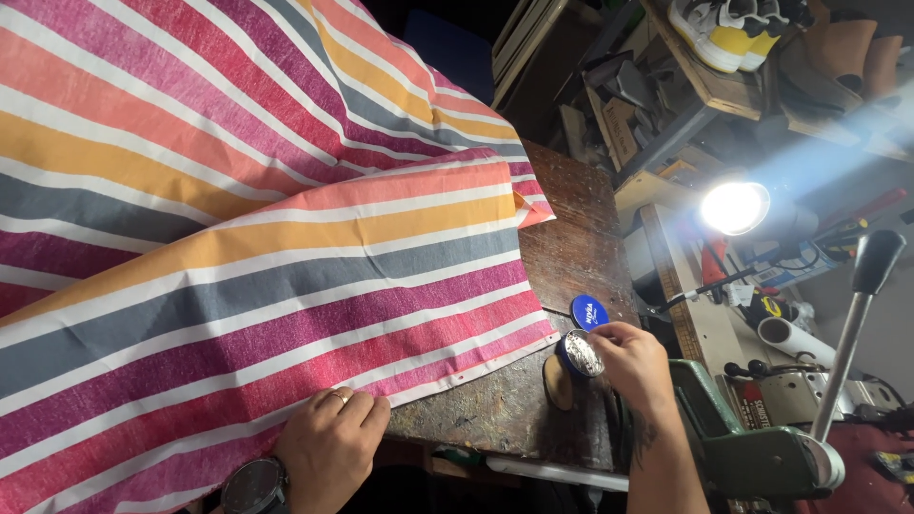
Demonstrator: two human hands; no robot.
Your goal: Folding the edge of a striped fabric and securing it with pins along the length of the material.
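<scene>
My right hand [633,366] sits over the open tin [579,353], fingers curled and bunched just at its right rim, tips touching or nearly touching the silvery inside; I cannot tell whether they pinch anything. The tin is small, round and blue, on the bench [571,238] directly left of that hand, so the right hand is far nearer to it than the left. Its lid [589,311], a blue disc with a pale mark, lies flat just beyond the tin, away from me. A tan round piece [558,383] leans at the tin's near-left side.

My left hand [331,445] lies flat, fingers loosely bent, pressing down the near hem of the cloth [257,238], gripping nothing that I can see. There is a ring on one finger and a dark watch [255,487] on the wrist. The cloth is striped in pink, orange, grey, purple and white; its stripes and long edge run from the left hand rightward toward the tin, the hem stopping just short of it.

Farther right stand a green machine [762,447] and a bright lamp [735,207].
</scene>
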